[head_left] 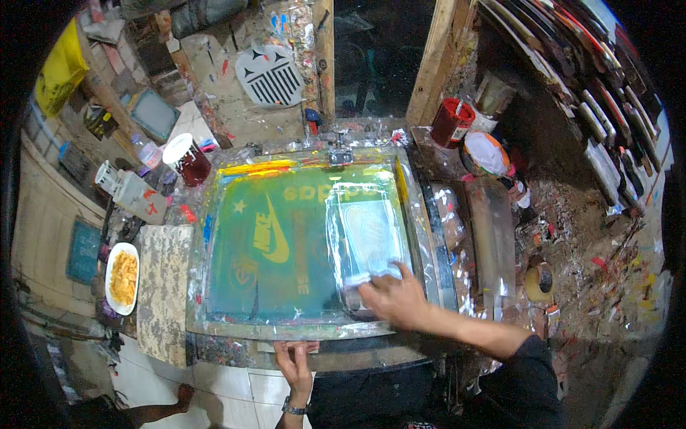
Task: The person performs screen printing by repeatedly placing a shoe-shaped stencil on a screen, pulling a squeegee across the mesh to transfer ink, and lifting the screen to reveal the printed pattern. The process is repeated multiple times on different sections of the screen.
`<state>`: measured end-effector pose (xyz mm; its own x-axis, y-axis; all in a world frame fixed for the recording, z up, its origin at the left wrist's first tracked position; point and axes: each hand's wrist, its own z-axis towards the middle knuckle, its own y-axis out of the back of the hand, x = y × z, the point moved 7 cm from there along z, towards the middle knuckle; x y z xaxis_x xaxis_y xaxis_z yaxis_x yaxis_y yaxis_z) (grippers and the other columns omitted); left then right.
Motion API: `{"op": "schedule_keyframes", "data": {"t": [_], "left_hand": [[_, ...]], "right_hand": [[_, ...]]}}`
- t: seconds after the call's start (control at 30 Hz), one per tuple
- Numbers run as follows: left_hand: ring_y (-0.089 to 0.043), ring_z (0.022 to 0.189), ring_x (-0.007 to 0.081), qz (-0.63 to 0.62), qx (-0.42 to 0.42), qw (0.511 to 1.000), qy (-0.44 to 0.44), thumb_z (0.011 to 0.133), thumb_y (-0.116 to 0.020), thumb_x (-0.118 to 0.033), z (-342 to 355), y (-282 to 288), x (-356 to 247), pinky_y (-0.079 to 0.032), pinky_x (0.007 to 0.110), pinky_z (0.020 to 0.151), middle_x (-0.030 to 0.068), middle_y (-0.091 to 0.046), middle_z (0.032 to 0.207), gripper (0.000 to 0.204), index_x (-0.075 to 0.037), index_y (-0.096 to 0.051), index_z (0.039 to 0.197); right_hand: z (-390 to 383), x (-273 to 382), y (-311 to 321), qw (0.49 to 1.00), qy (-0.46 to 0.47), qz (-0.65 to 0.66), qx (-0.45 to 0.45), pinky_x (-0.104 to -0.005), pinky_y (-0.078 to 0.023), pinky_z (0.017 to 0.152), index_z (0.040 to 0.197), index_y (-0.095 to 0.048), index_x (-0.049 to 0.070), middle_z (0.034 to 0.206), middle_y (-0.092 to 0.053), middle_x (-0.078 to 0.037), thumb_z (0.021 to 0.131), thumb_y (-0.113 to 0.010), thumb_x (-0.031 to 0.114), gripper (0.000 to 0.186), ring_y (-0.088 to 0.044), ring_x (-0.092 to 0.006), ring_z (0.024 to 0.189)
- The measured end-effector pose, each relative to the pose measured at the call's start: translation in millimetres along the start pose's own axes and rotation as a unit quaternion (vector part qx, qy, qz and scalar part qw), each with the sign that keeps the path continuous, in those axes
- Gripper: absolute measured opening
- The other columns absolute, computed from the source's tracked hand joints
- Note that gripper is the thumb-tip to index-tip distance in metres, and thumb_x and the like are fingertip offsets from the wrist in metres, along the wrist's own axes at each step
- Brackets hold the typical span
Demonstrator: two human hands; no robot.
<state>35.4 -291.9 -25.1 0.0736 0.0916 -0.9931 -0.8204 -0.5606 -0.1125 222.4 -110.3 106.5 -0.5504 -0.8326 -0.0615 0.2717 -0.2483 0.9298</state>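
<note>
A printing screen (250, 297) with a green-yellow mesh lies flat before me, its frame stained with paint. Logo shapes and lettering show through the mesh. White ink (368, 229) is spread in a rectangular patch on the right half. At the lower end of that patch is my right hand (399, 299), slightly blurred, closed on a small squeegee (351, 284) that it mostly hides. My left hand (294, 361), with a watch on the wrist, curls its fingers around a small wooden piece at the screen's near edge.
Left stand a dark red paint can (191, 168), a white oval dish of yellow food (123, 279) and a speckled board (164, 297). Right are a red can (452, 123), an orange-rimmed bowl (487, 154) and a tape roll (539, 282). Another person's bare limb (161, 411) shows lower left.
</note>
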Motion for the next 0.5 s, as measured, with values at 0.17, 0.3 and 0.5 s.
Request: {"op": "schedule_keyframes", "data": {"t": [0.17, 0.3, 0.5], "left_hand": [[-0.072, 0.084, 0.0298, -0.017, -0.004, 0.996, 0.083, 0.109, -0.050, -0.022, 8.3, -1.4, -2.3, -0.063, 0.043, 0.078, 0.0212, -0.066, 0.093, 0.026, 0.001, -0.040, 0.115], [-0.072, 0.084, 0.0295, -0.067, -0.053, 0.978, 0.188, 0.109, -0.052, -0.021, 9.9, 6.7, 13.1, -0.063, 0.041, 0.073, 0.0191, -0.065, 0.093, 0.039, 0.004, -0.033, 0.133], [-0.072, 0.082, 0.0265, -0.039, -0.051, 0.979, 0.194, 0.109, -0.052, -0.023, 7.9, 6.0, 12.6, -0.063, 0.039, 0.073, 0.0206, -0.061, 0.108, 0.048, 0.006, -0.030, 0.140]], "right_hand": [[134.8, -159.7, -74.7, 0.988, -0.096, 0.059, 0.106, -0.0542, -0.056, 0.074, 0.112, -0.068, 0.009, 0.086, -0.073, -0.020, 0.092, -0.065, 0.057, 0.052, -0.073, -0.0411, 0.081], [154.2, -187.0, -99.3, 0.995, -0.081, 0.046, 0.045, -0.0529, -0.056, 0.064, 0.113, -0.067, 0.007, 0.083, -0.072, -0.020, 0.093, -0.066, 0.053, 0.051, -0.072, -0.0413, 0.074], [24.9, -45.2, -36.2, 0.993, -0.063, 0.019, 0.095, -0.0421, -0.056, 0.055, 0.099, -0.058, 0.010, 0.080, -0.069, -0.009, 0.098, -0.063, 0.028, 0.018, -0.071, -0.0286, 0.066]]}}
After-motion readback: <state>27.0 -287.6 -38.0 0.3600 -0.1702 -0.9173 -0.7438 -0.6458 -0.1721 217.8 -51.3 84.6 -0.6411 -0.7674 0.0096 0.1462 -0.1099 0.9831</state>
